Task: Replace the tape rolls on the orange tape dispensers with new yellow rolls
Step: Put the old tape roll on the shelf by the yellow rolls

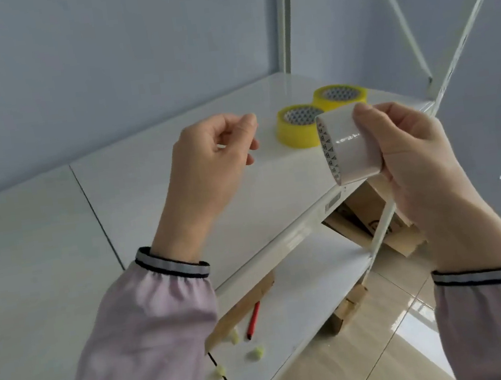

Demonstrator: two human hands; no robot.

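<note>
Two new yellow tape rolls lie flat on the white upper shelf [177, 173]: the nearer yellow roll [297, 135] and the farther yellow roll [340, 96], touching each other. My right hand [408, 151] grips a nearly empty white tape core [346, 146], held tilted in the air in front of the yellow rolls. My left hand [211, 163] hovers over the shelf to the left, thumb and forefinger pinched together; I cannot make out anything between them. No orange dispenser is in view.
A lower white shelf [305, 309] holds a red pen [254, 320], small yellow scraps [255, 353] and cardboard pieces [242, 311]. A cardboard box [368, 210] stands under the upper shelf. White shelf posts [285, 18] rise behind; tiled floor lies lower right.
</note>
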